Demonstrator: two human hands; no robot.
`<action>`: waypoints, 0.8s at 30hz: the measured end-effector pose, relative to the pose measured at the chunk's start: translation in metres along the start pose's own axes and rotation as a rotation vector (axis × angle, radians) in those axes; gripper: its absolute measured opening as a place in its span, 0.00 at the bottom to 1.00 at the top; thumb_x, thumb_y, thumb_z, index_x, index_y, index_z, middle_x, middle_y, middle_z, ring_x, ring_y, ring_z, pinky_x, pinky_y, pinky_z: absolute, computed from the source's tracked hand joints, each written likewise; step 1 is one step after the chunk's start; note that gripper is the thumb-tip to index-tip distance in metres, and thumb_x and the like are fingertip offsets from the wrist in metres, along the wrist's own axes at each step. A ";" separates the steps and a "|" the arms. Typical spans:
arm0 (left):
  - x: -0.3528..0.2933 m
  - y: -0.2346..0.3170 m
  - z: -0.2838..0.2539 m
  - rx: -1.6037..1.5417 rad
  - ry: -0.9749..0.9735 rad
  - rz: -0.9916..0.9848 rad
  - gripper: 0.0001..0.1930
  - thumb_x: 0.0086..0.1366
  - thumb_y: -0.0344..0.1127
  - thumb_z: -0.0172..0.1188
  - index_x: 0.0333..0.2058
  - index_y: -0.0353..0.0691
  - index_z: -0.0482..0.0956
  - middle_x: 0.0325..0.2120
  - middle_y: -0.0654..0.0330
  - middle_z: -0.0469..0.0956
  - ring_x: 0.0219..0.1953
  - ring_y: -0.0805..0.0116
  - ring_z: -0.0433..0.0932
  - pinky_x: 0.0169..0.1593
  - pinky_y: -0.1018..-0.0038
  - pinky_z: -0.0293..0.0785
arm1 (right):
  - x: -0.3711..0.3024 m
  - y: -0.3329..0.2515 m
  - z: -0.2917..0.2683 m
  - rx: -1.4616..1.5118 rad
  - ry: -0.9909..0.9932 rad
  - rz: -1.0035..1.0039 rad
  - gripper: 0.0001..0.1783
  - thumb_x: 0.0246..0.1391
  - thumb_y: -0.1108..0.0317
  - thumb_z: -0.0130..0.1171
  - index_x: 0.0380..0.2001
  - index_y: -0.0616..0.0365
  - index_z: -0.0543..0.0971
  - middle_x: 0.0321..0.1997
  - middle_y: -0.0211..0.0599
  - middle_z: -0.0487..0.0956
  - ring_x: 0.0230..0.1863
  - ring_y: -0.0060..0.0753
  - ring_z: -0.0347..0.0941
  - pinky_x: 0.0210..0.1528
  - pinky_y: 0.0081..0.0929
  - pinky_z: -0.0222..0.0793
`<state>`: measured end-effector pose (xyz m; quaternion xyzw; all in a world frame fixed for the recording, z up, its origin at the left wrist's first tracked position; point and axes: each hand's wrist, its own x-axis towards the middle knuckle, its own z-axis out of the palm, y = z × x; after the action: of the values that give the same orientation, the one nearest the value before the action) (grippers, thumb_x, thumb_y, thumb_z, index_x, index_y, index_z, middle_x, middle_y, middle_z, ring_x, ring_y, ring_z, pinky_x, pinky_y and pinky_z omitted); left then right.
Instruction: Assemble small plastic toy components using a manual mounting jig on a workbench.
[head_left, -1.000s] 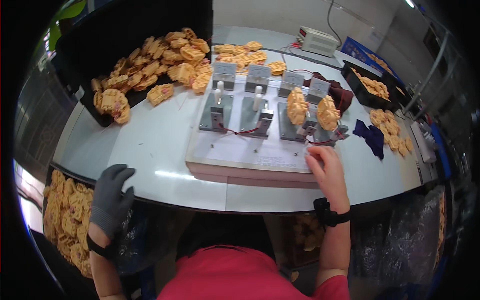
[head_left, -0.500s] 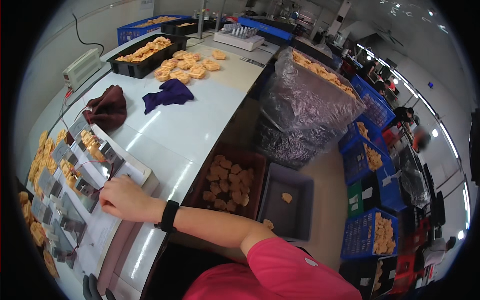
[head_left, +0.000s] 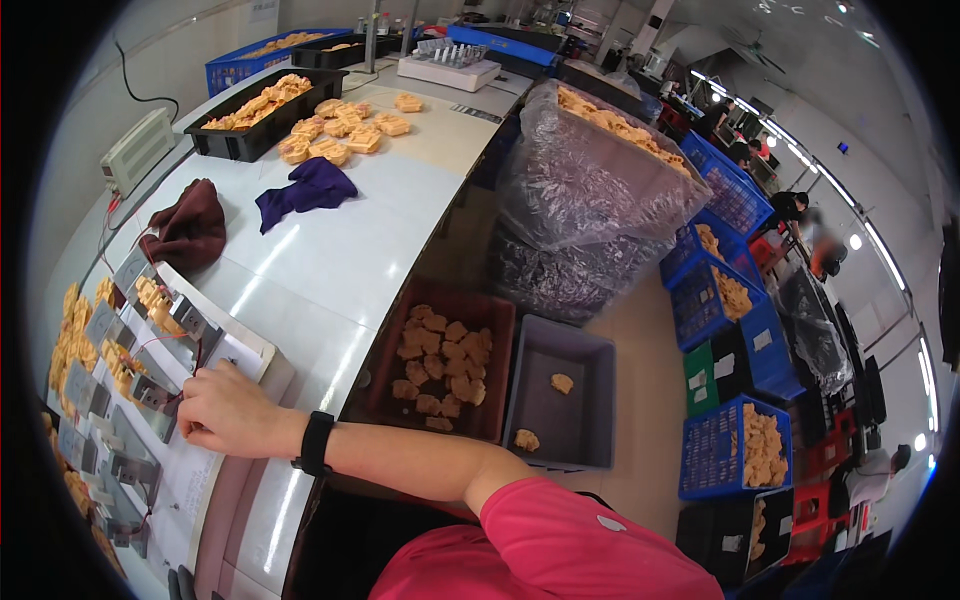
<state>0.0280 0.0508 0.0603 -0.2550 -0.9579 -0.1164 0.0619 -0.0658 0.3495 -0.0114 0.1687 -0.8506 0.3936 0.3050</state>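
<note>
Beside the white tabletop, a blue crate stands on the floor. My right grip has its fingers curled downward; whether they pinch anything, I cannot tell. The nearer yellow part sits at its metal fixture, left of and beyond my fingertips, long axis slanting toward them. My gloved left grip, mostly out of view, is farther off, its closure unclear.

The bottom edge cuts off the left hand, so only some gray tips show. The right hand hides its own palm, so I can't tell if it holds anything. The far people are too small and blurry to make out.
</note>
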 end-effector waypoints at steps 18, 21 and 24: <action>-0.003 -0.004 0.002 0.024 0.012 0.043 0.23 0.69 0.42 0.55 0.54 0.28 0.72 0.52 0.35 0.72 0.55 0.38 0.70 0.59 0.53 0.65 | -0.001 0.000 0.000 0.009 -0.003 -0.019 0.03 0.43 0.67 0.62 0.19 0.45 0.79 0.29 0.25 0.74 0.41 0.31 0.68 0.47 0.32 0.57; -0.003 -0.004 0.002 0.017 0.014 0.038 0.23 0.69 0.42 0.55 0.54 0.28 0.72 0.52 0.36 0.72 0.55 0.38 0.70 0.59 0.54 0.65 | -0.001 -0.001 0.000 0.003 0.009 -0.031 0.03 0.43 0.67 0.62 0.19 0.46 0.79 0.28 0.26 0.74 0.41 0.31 0.69 0.47 0.32 0.57; -0.003 -0.004 0.002 0.001 0.007 0.036 0.23 0.69 0.42 0.55 0.54 0.28 0.72 0.52 0.36 0.72 0.55 0.38 0.70 0.60 0.54 0.65 | -0.002 -0.001 0.000 -0.006 0.017 -0.044 0.04 0.44 0.67 0.62 0.19 0.46 0.78 0.28 0.26 0.74 0.40 0.31 0.69 0.48 0.32 0.57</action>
<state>0.0281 0.0463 0.0571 -0.2720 -0.9529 -0.1158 0.0673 -0.0640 0.3492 -0.0120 0.1833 -0.8453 0.3858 0.3210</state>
